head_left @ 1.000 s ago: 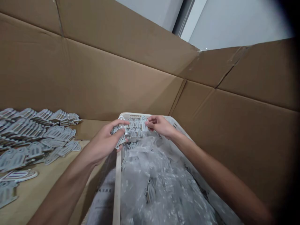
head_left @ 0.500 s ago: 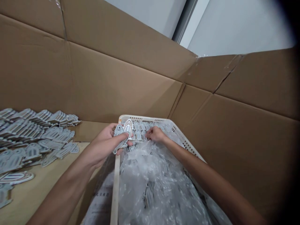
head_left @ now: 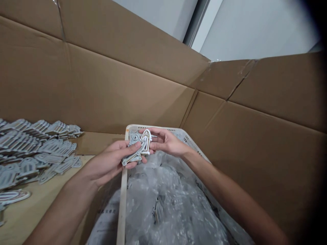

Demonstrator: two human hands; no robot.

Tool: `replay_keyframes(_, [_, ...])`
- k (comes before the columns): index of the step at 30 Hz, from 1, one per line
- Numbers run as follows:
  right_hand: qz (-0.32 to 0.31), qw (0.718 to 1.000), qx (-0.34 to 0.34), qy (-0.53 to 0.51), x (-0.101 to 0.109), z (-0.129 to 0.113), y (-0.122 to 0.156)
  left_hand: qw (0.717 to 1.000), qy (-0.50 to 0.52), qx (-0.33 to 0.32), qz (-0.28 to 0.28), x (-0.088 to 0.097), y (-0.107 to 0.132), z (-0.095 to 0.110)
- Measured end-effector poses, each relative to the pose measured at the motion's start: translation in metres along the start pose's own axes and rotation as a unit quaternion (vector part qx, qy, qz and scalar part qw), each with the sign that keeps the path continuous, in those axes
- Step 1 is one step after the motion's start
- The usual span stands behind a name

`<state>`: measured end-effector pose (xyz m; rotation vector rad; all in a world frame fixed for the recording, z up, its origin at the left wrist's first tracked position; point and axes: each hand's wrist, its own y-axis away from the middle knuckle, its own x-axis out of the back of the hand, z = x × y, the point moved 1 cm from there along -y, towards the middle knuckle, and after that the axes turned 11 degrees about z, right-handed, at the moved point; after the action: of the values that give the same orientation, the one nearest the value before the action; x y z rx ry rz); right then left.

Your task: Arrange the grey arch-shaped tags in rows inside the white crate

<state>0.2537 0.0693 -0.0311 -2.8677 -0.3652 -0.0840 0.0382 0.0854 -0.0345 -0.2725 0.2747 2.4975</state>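
Head view: gathering flat badge pieces over the crate.
Left hand (head_left: 109, 163) is clamping a small stack of grey pieces (head_left: 133, 154) above the white crate (head_left: 125, 177); right hand (head_left: 166, 141) is pinching one arched piece (head_left: 146, 141) against that stack. Likely stacking step; seating it needs edges aligned. Loose pieces (head_left: 38, 149) are lying on the bench to the left.

— Light's soft and even here, coming in off the pale wall (head_left: 255, 30) up top; no hard shadows on the cardboard (head_left: 102, 85).

— Right edge, though?

— Dark vignette swallowing that corner (lens rim, rounded). Straight folds bow near the borders.

— Sharpness?

— Middling. The plastic wrap (head_left: 166, 200) catches faint glints, and the forearms low in frame smear a little.
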Motion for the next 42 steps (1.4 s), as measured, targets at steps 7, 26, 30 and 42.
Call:
replay_keyframes(7, [0.123,0.990,0.055,0.037,0.020,0.003,-0.002,0.997,0.027,-0.027,0.069,0.003,-0.007,-0.007])
replay_keyframes(26, [0.248,0.863,-0.201,0.391,0.100,0.105,-0.007,0.974,0.133,-0.027,0.180,-0.001,-0.014,-0.015])
replay_keyframes(30, [0.277,0.844,-0.167,0.427,0.090,0.090,-0.011,0.976,0.116,-0.046,0.176,-0.002,-0.014,-0.017])
replay_keyframes(42, [0.088,0.980,0.028,0.175,-0.014,-0.012,0.005,0.979,0.056,-0.089,0.175,-0.015,-0.012,-0.023])
